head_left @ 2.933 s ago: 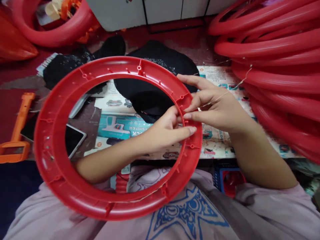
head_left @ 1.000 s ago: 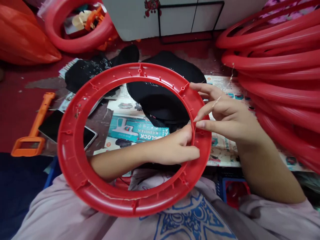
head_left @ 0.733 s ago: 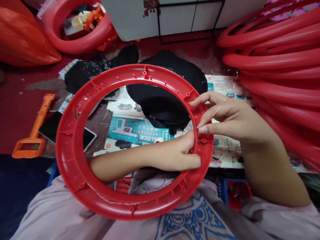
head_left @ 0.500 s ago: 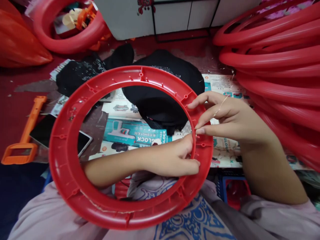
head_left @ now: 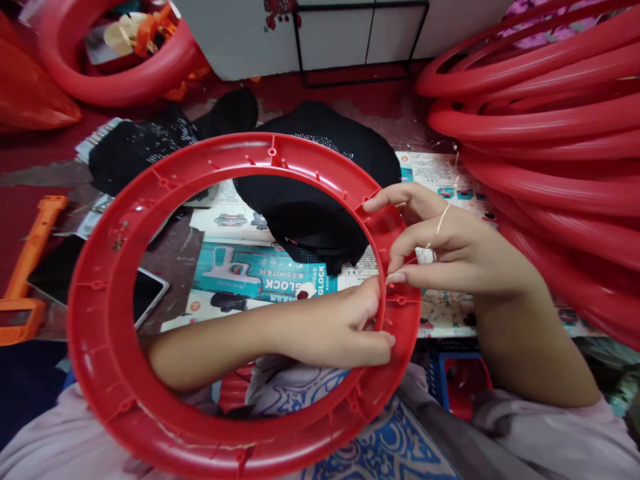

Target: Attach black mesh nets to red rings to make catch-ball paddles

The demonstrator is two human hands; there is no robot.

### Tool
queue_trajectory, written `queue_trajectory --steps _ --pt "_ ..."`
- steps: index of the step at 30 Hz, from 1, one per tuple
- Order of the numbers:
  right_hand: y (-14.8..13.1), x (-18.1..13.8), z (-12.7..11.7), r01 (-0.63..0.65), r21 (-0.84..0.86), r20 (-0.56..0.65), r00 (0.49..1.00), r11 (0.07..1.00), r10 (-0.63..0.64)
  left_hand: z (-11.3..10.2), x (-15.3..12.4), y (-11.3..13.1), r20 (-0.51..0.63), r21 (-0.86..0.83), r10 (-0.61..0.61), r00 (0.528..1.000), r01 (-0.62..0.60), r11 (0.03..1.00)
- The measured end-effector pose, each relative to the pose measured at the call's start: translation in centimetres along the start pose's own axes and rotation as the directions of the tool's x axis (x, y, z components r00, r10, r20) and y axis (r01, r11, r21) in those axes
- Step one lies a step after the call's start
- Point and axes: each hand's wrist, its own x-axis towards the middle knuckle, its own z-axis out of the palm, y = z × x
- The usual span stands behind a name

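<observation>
A large red plastic ring (head_left: 95,333), hollow side up with small posts and ribs in its channel, is held tilted above my lap. My left hand (head_left: 345,327) reaches through its opening and grips the right side, thumb on the channel. At that same side my right hand (head_left: 440,247) pinches the end of a thin pale wire (head_left: 441,223) against the inner rim, its index fingertip touching the rim farther up. The wire runs back over the fingers. Another thin strand (head_left: 200,441) lies in the near part of the channel. Tiny metal bits (head_left: 119,237) sit in the left part.
Stacked red rings (head_left: 540,127) rise at right. A black cloth piece (head_left: 320,200) lies on printed cardboard (head_left: 225,267). An orange handle (head_left: 30,267) and a dark tablet-like device (head_left: 150,293) are at left. A blue basket (head_left: 440,380) stands below the cardboard's edge.
The ring has shifted left and slightly down in view, along with the surroundings. My right hand's pinch has slid a little nearer along the inner rim; my left hand keeps its grip.
</observation>
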Motion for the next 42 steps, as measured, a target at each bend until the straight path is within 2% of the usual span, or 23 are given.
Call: queue_trajectory --steps 5,11,16,20,28,33,36,40,42 --pt "-0.3 -0.1 -0.1 0.033 -0.062 0.035 0.999 0.998 -0.031 0.1 -0.2 -0.1 0.045 -0.030 -0.077 0.996 0.079 0.996" --pt "-0.1 -0.1 0.0 0.113 -0.124 0.005 0.994 0.986 -0.113 0.2 0.0 0.6 0.153 -0.136 -0.069 0.986 0.091 0.987" --pt "-0.5 -0.1 0.0 0.051 -0.071 0.004 0.999 0.996 -0.051 0.3 -0.2 0.8 0.141 -0.173 -0.085 0.986 0.109 0.979" --pt "-0.7 0.0 0.0 -0.010 -0.032 -0.032 0.999 0.999 0.009 0.2 -0.6 0.7 0.067 -0.171 -0.115 0.991 0.125 0.977" --pt "-0.6 0.0 -0.1 0.047 -0.055 -0.023 0.999 0.997 -0.048 -0.1 -0.3 1.0 0.107 -0.112 -0.132 0.985 0.144 0.983" --pt "-0.5 0.4 0.3 0.032 0.005 -0.043 0.999 0.999 -0.032 -0.1 -0.4 0.9 0.103 -0.175 -0.145 0.984 0.162 0.971" --pt "-0.1 0.3 0.0 -0.020 -0.085 -0.104 0.994 0.996 0.011 -0.2 -0.4 0.8 0.072 -0.211 -0.147 0.987 0.159 0.965" --pt "-1.1 -1.2 -2.0 -0.216 -0.288 -0.247 0.958 0.933 0.145 -0.5 -0.2 0.3 -0.069 -0.250 -0.187 0.980 0.164 0.954" --pt "-2.7 -2.0 -2.9 -0.254 -0.284 -0.199 0.959 0.925 0.202 -0.7 -0.1 0.0 -0.106 -0.294 -0.206 0.973 0.167 0.941"
